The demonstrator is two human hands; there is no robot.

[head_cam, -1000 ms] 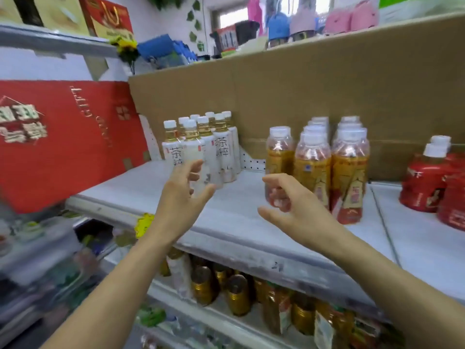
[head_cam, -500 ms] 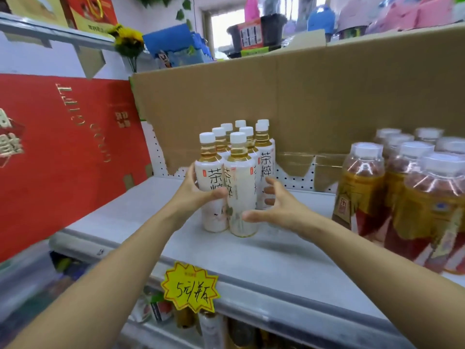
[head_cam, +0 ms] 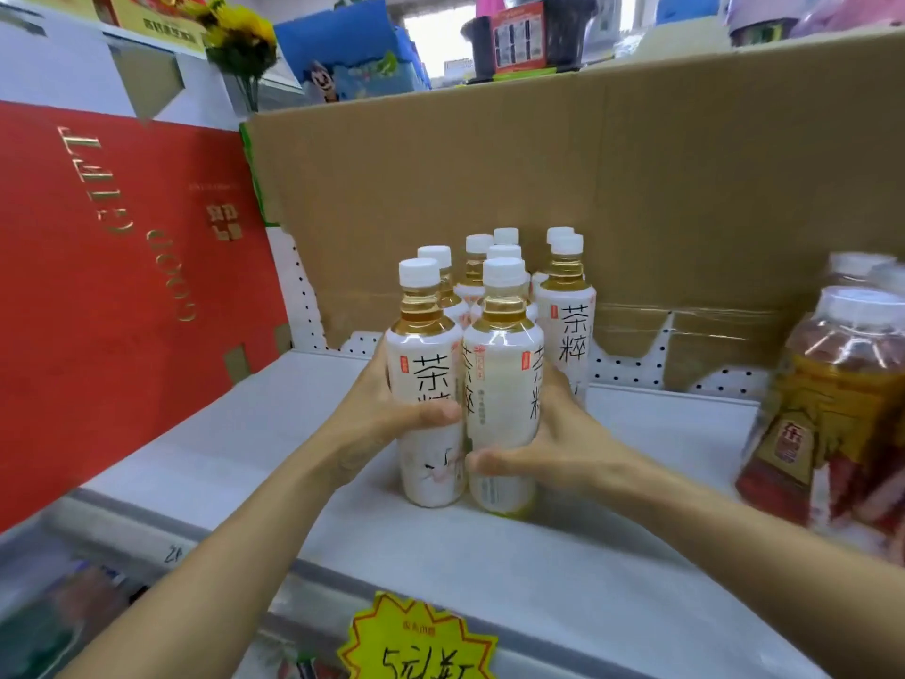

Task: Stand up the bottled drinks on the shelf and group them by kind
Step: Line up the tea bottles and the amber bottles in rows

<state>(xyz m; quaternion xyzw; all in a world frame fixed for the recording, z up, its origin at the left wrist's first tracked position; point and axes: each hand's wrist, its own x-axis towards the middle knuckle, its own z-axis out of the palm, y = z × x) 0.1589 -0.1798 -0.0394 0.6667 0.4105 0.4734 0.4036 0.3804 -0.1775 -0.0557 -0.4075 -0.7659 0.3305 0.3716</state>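
The left hand (head_cam: 377, 423) closes its grip round the left front tea bottle (head_cam: 426, 365), a slim clear-plastic cylinder with a white screw cap, amber liquid at the shoulder and a glossy white sleeve label. The thumb lies across the label's front and the fingers pass behind, out of sight. The right hand (head_cam: 553, 443) mirrors this on the right front tea bottle (head_cam: 502, 384), with its thumb low across the front. Both bottles stand upright and touching, side by side on the pale grey shelf (head_cam: 235, 433) near its front edge. Holding them from opposite flanks looks meant to press the pair together and steer both at once. The smooth film should slide easily, but the narrow bases would likely tip if pushed high. Just behind, the other white tea bottles (head_cam: 568, 316) stand in a tight cluster before a brown corrugated cardboard sheet (head_cam: 538, 178) and a white pegboard (head_cam: 631, 370). To the right, squat amber bottles (head_cam: 842, 409) with yellow-and-red labels form their own group. A glossy red gift box (head_cam: 98, 286) leans at the left, and a yellow starburst price tag (head_cam: 421, 644) hangs at the shelf lip.
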